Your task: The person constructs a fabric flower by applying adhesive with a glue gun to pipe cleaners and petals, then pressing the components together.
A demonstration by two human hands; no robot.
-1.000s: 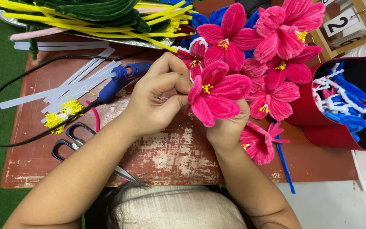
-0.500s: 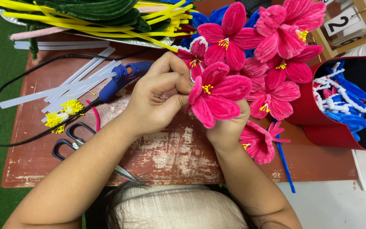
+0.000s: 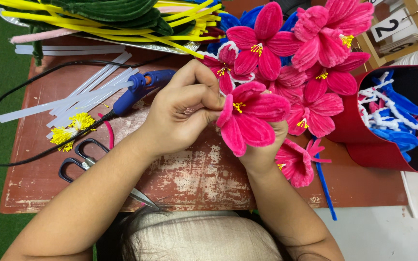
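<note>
Little has moved since the earlier frames: both hands stay on the same pink flower (image 3: pixel 250 116) at the middle of the board (image 3: pixel 189 174). Left hand (image 3: pixel 180 116) comes in from 7 o'clock, fingers curled and pinching the flower's edge near its yellow centre; right hand (image 3: pixel 262 150) sits under the bloom at 6 o'clock, closed around what is probably the stem, though the petals hide the grip. More pink flowers (image 3: pixel 315 63) bunch at 1 o'clock of it, touching it, and one lies just beside the right wrist at 4 o'clock. A blue glue gun (image 3: pixel 139 89) lies at 10 o'clock of the left hand, near it, its black cord (image 3: pixel 6 111) looping out to 9 o'clock. White glue sticks (image 3: pixel 68 96) and yellow stamens (image 3: pixel 71 128) lie beside the gun, scissors (image 3: pixel 81 162) at 8 o'clock. A red box (image 3: pixel 364 140) of blue and white stems stands at 3 o'clock, and yellow and green stems (image 3: pixel 112 19) are heaped at 11 o'clock
</note>
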